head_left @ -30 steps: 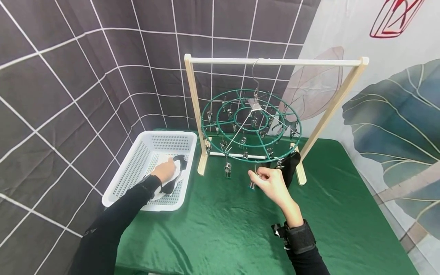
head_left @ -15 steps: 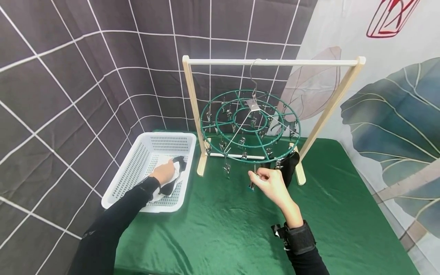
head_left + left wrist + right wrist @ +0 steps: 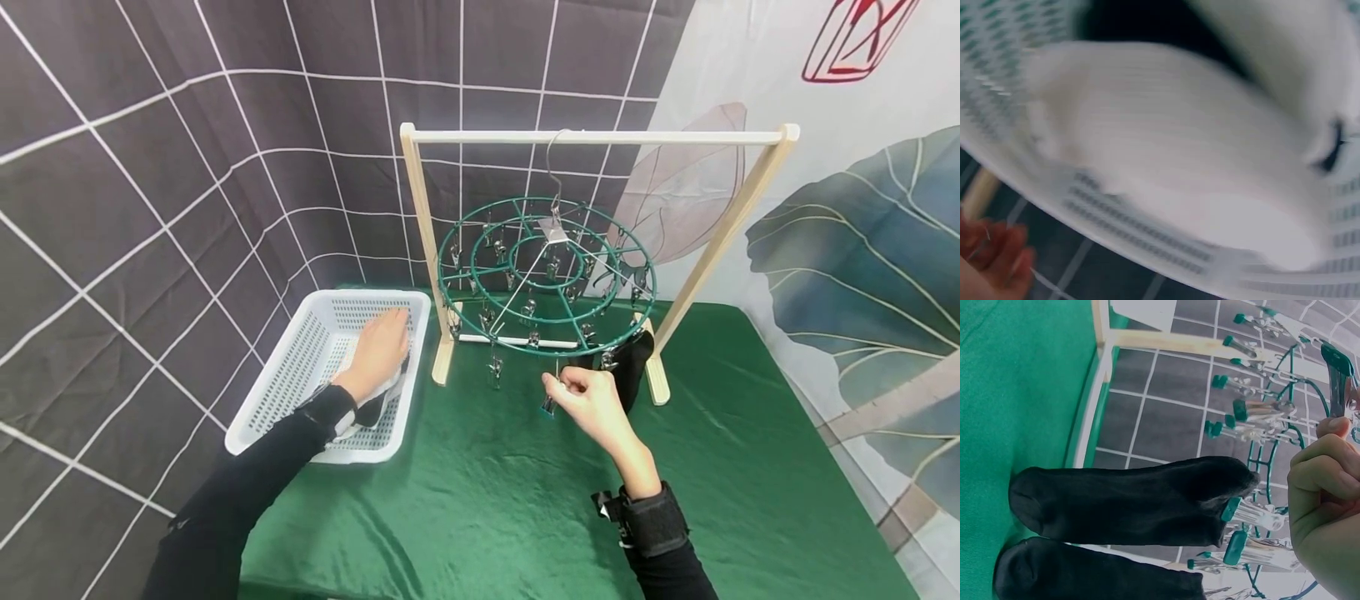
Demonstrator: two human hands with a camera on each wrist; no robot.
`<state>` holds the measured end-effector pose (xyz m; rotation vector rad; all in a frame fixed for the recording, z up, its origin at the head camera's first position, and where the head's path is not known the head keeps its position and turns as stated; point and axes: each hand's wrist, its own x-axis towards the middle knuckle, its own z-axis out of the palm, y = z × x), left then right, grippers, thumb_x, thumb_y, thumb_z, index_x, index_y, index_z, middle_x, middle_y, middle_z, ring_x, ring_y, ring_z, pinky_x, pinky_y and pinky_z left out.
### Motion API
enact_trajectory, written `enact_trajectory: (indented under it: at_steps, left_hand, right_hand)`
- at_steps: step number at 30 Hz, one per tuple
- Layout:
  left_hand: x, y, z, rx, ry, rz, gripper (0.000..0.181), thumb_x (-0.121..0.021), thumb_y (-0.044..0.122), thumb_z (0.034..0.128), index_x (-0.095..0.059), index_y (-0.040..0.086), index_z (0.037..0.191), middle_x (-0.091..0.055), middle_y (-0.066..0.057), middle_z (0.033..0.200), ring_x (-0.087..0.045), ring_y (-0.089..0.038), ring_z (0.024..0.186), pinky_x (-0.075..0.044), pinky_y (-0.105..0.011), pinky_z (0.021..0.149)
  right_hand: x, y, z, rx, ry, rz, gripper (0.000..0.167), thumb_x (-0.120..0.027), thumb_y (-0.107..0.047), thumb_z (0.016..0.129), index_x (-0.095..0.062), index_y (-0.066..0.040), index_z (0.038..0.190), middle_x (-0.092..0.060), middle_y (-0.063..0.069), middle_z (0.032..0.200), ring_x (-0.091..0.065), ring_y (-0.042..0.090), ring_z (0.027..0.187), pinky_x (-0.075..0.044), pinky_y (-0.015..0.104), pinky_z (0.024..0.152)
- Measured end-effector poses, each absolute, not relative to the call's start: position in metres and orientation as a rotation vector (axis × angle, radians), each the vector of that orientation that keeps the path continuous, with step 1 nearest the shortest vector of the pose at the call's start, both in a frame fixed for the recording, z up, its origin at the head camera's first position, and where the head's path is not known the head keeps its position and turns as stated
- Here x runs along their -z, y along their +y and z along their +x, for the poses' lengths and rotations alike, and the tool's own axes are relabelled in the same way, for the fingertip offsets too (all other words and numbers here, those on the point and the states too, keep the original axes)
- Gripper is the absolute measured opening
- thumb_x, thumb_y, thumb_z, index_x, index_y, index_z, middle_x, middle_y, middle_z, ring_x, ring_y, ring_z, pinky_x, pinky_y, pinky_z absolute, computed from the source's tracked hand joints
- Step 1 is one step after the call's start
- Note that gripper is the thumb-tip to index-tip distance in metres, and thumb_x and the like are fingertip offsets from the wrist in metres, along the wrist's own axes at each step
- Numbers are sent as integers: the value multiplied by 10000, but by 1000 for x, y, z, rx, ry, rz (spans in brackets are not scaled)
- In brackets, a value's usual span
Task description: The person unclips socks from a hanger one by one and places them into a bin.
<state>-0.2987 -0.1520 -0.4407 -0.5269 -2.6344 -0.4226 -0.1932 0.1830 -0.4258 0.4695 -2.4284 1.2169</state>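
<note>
My left hand [image 3: 378,350] is over the white plastic basket [image 3: 262,400], fingers loosely bent. In the blurred left wrist view it shows at the lower left, apart from a white sock [image 3: 1166,137]. Dark cloth [image 3: 1147,22] and more white cloth lie in the basket. At the front of the green round drying rack [image 3: 525,351], my right hand [image 3: 596,404] pinches a metal clip [image 3: 1339,381] with green tips between thumb and fingers. Two black socks, one upper [image 3: 1122,503] and one lower [image 3: 1097,572] in the right wrist view, hang from clips beside that hand.
The rack hangs by its hook from a wooden stand [image 3: 600,136] with a white crossbar. Several clips dangle around its rings. A green cloth [image 3: 465,517] covers the table; a dark grid-patterned curtain [image 3: 337,117] stands behind and to the left.
My left hand has risen and shifted forward within the basket, its fingers loosening from the white and dark cloth. The right hand stays in place on the clip.
</note>
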Motion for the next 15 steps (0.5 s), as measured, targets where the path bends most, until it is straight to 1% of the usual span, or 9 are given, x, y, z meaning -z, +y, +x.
enact_trajectory:
  at_steps: [1, 3, 5, 7, 10, 12, 13, 15]
  left_hand:
    - [435, -143, -297, 504, -2547, -556, 175, -452, 65, 929, -561, -13, 1042, -598, -162, 942, -581, -327, 883, -463, -425, 804]
    - [426, -126, -293, 657, -2325, -647, 140, -423, 18, 905, -550, -9, 959, -550, -131, 860, -534, -297, 806, -446, -397, 756]
    - [418, -109, -287, 769, -2077, -776, 123, -419, -29, 871, -539, -28, 901, -522, -130, 823, -499, -291, 769, -430, -390, 734]
    - [411, -93, -282, 803, -1880, -897, 126, -426, -47, 843, -540, -49, 897, -524, -147, 843, -499, -304, 790, -429, -398, 756]
    - [403, -71, -273, 764, -1743, -1047, 166, -436, -28, 842, -542, -56, 967, -536, -176, 938, -517, -323, 874, -443, -410, 824]
    - [399, -59, -268, 718, -1762, -1098, 203, -432, 14, 869, -539, -42, 1032, -542, -183, 1003, -527, -325, 937, -442, -414, 873]
    - [397, -54, -266, 704, -1800, -1106, 217, -426, 41, 892, -535, -30, 1066, -542, -167, 1008, -527, -309, 946, -438, -407, 880]
    - [396, -47, -264, 692, -1905, -1092, 243, -409, 108, 941, -520, -11, 1122, -545, -122, 967, -523, -256, 895, -430, -381, 847]
  right_hand:
    - [426, 183, -193, -1216, -2422, 469, 465, -665, -220, 877, -375, -182, 516, -227, -140, 494, -208, 24, 442, -215, 213, 454]
    - [426, 184, -193, -1211, -2413, 473, 462, -661, -221, 879, -375, -182, 518, -228, -138, 497, -209, 25, 443, -216, 215, 447]
    - [426, 184, -193, -1222, -2413, 474, 458, -656, -227, 882, -378, -180, 522, -230, -135, 500, -212, 25, 445, -217, 218, 446]
    - [426, 184, -192, -1242, -2418, 474, 459, -653, -236, 890, -376, -180, 528, -226, -131, 502, -205, 29, 442, -217, 220, 450]
    - [427, 184, -192, -1271, -2428, 471, 462, -650, -241, 897, -371, -178, 534, -220, -128, 501, -194, 35, 440, -212, 224, 460]
    - [426, 184, -191, -1276, -2431, 479, 467, -647, -244, 902, -364, -176, 538, -212, -125, 501, -185, 41, 436, -209, 226, 463]
    - [425, 184, -191, -1276, -2431, 483, 467, -646, -244, 903, -364, -174, 537, -213, -123, 501, -187, 44, 435, -209, 228, 463]
    - [425, 184, -190, -1274, -2431, 489, 467, -647, -246, 902, -366, -172, 536, -216, -120, 500, -193, 48, 433, -211, 228, 464]
